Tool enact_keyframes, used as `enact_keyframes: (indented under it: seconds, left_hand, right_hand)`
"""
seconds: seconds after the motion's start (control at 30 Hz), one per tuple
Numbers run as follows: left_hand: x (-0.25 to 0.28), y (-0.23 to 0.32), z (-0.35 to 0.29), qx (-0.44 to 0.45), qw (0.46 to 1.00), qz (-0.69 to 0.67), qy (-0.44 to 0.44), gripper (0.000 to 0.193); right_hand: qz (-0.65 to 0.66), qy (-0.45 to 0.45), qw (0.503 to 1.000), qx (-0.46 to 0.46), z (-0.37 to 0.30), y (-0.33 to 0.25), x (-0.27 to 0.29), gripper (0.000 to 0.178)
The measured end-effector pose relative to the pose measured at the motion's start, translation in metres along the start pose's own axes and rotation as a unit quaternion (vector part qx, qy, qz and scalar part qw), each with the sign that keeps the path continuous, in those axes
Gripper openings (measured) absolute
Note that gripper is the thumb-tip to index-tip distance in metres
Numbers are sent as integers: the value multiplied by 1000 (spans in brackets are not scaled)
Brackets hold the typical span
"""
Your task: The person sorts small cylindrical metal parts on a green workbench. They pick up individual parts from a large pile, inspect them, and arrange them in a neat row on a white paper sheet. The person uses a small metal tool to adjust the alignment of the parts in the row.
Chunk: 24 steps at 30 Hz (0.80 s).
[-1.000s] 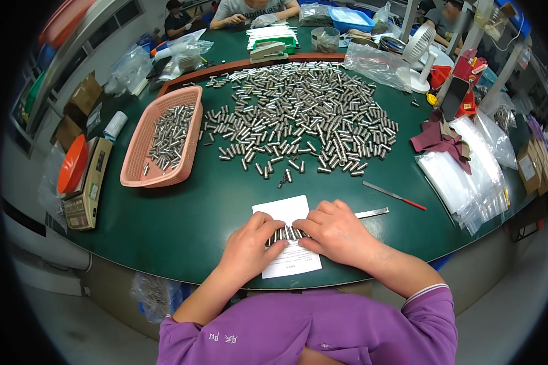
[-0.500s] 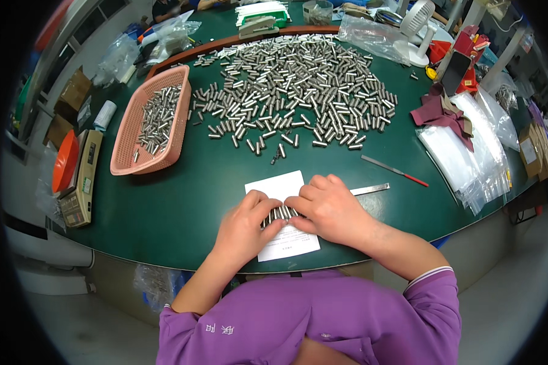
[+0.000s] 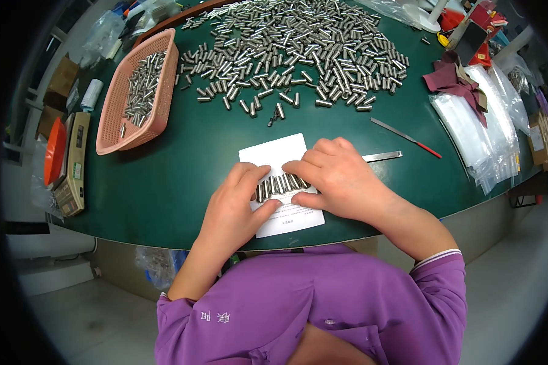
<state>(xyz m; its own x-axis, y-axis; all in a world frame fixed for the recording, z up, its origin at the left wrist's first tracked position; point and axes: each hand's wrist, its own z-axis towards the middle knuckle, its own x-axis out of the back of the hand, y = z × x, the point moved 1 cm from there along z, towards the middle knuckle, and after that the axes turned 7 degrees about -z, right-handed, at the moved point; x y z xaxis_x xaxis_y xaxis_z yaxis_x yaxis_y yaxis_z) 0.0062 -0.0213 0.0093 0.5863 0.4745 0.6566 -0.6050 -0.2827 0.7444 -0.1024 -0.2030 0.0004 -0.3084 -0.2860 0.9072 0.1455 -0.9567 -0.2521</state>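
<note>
A short row of shiny metal pins [image 3: 279, 185] lies side by side on a printed white sheet [image 3: 273, 152] in front of me. My left hand [image 3: 234, 198] curves about the row's left end, its thumb and fingers apart and the thumb below the pins. At the right end, my right hand [image 3: 338, 176] has its fingertips along the pins' upper ends and its thumb near their lower ends. That hand partly covers the pins there. Beyond the sheet spreads a large heap of similar pins [image 3: 298, 52] on the green table [image 3: 182, 182].
A pink basket [image 3: 167, 100] holding more pins stands at the left, near a scale [image 3: 76, 164] with an orange bowl [image 3: 55, 152]. To the right lie a flat metal strip [image 3: 383, 156], a red-handled file [image 3: 408, 139], plastic bags [image 3: 469, 128] and a maroon cloth [image 3: 453, 79].
My left thumb and fingers have spread apart, and more of the pin row shows between my hands. The whole view has shifted, so the table things sit higher in it.
</note>
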Motion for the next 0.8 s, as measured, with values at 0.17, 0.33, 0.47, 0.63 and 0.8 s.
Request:
enact_keyframes:
  seconds: [0.17, 0.33, 0.47, 0.63, 0.8]
  left_hand:
    - [5, -5, -3, 24, 999, -24, -13, 35]
    - [9, -5, -2, 24, 999, -13, -20, 34]
    - [8, -8, 0, -4, 1000, 0, -16, 34]
    - [2, -6, 3, -23, 999, 27, -10, 36]
    - [0, -7, 3, -22, 999, 26, 6, 36]
  right_hand:
    - [13, -3, 1000, 0, -1, 3, 4, 30]
    - [24, -9, 1000, -7, -1, 5, 6, 28]
    - [31, -7, 999, -8, 1, 5, 6, 28]
    - [27, -8, 1000, -3, 1, 4, 4, 31]
    - [27, -2, 1000, -5, 3, 4, 1, 31]
